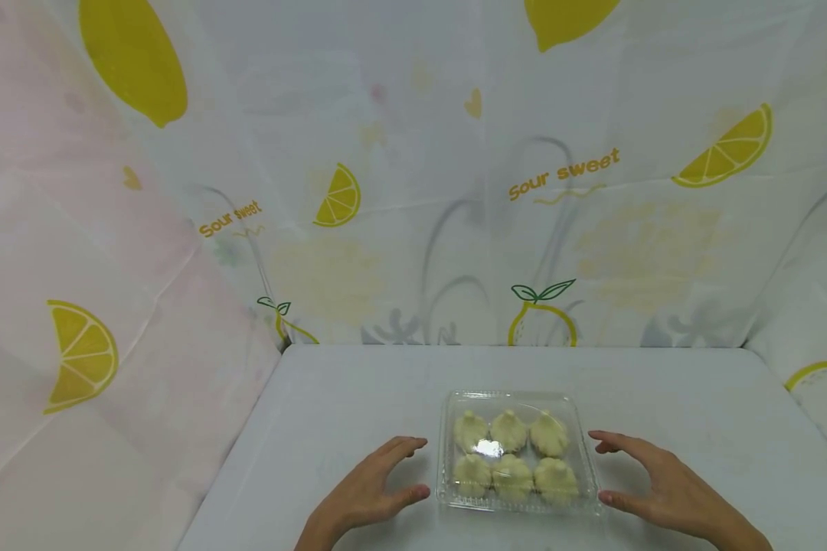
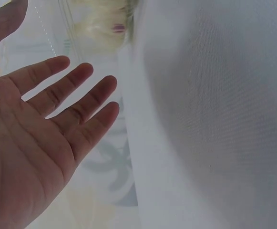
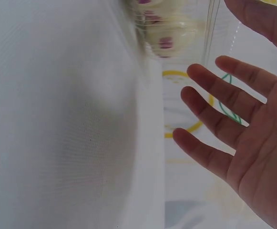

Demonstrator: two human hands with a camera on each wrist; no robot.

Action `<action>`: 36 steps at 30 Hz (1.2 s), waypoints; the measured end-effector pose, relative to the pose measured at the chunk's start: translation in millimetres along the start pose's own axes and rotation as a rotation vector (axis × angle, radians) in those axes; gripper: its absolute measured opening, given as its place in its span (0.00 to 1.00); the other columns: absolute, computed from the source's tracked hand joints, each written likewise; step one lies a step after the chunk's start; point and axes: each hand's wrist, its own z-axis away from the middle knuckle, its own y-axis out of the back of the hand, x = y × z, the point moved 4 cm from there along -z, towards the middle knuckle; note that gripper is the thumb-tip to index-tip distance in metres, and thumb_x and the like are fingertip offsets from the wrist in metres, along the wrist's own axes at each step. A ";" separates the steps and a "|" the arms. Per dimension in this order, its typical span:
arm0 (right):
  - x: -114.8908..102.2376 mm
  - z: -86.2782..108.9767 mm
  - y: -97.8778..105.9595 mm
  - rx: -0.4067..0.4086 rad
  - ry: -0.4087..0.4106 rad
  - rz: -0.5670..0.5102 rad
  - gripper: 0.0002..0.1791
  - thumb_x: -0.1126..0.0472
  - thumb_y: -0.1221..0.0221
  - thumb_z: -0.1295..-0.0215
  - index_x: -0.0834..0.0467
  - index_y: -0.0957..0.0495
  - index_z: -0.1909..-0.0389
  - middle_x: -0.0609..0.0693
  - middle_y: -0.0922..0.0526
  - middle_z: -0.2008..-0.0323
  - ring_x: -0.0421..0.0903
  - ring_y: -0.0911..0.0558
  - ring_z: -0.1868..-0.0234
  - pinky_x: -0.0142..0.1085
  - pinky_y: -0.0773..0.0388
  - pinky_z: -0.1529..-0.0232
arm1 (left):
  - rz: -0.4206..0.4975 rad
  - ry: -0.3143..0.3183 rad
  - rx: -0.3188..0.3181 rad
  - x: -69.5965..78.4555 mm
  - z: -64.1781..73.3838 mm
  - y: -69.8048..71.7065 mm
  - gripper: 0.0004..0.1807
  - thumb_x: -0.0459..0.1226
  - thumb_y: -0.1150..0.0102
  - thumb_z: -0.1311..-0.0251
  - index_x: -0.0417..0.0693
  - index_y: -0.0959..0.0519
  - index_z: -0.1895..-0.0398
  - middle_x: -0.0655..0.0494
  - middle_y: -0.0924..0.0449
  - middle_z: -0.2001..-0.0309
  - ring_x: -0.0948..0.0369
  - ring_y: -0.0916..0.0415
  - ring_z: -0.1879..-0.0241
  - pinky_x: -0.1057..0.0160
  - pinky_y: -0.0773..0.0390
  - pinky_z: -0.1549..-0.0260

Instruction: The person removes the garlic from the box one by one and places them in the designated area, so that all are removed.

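Note:
A clear plastic clamshell box (image 1: 517, 497) lies with its lid down on the white table, holding several pale, pleated, bun-like pieces (image 1: 508, 431) in two rows. Purple marks show low on these pieces (image 3: 166, 43) in the wrist views. To the left of the box is my left hand (image 1: 372, 484), fingers spread and palm turned toward it, with a small gap between. On the opposite side my right hand (image 1: 661, 486) mirrors it, its thumb tip right by the near right corner. Both palms hold nothing in the left wrist and right wrist views.
The white table (image 1: 344, 390) extends behind and to both sides of the box. A lemon-printed cloth (image 1: 413, 252) hangs along the table's back edge and both sides, creased in places.

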 end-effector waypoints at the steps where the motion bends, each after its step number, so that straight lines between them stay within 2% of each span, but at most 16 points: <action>1: -0.1 0.1 0.0 -0.005 0.002 -0.001 0.39 0.43 0.27 0.49 0.48 0.28 0.35 0.33 0.20 0.53 0.39 0.21 0.51 0.43 0.22 0.60 | 0.014 0.001 -0.005 0.1 -0.2 -0.7 0.34 0.57 0.43 0.35 0.53 0.31 0.30 0.63 0.31 0.36 0.59 0.27 0.42 0.50 0.25 0.47; 12: -0.4 -2.8 -5.2 -0.031 0.099 -0.091 0.36 0.50 0.28 0.45 0.51 0.29 0.35 0.34 0.21 0.53 0.36 0.21 0.56 0.38 0.21 0.62 | 0.058 -0.062 -0.012 2.4 0.3 -4.7 0.35 0.56 0.40 0.36 0.49 0.33 0.30 0.58 0.29 0.37 0.58 0.26 0.43 0.52 0.24 0.49; 19: 2.8 -2.8 -6.8 -0.085 0.068 -0.125 0.34 0.49 0.30 0.41 0.52 0.29 0.35 0.33 0.22 0.55 0.37 0.21 0.56 0.39 0.21 0.63 | 0.090 -0.065 -0.033 4.4 0.3 -6.2 0.37 0.57 0.39 0.37 0.49 0.34 0.30 0.56 0.29 0.37 0.59 0.27 0.43 0.53 0.25 0.48; 32: 3.8 -2.6 -7.6 -0.137 0.030 -0.185 0.34 0.50 0.31 0.39 0.53 0.30 0.34 0.36 0.21 0.54 0.38 0.20 0.55 0.39 0.21 0.64 | 0.097 -0.144 -0.020 3.9 -2.0 -14.1 0.35 0.53 0.37 0.36 0.46 0.33 0.32 0.55 0.27 0.39 0.56 0.26 0.44 0.56 0.25 0.46; 36: 3.5 -2.8 -8.2 -0.150 0.021 -0.208 0.34 0.51 0.32 0.38 0.54 0.31 0.34 0.39 0.21 0.54 0.38 0.20 0.55 0.39 0.21 0.64 | 0.106 -0.162 -0.018 4.1 -1.6 -16.1 0.35 0.52 0.38 0.36 0.47 0.34 0.31 0.55 0.27 0.39 0.56 0.26 0.44 0.55 0.25 0.46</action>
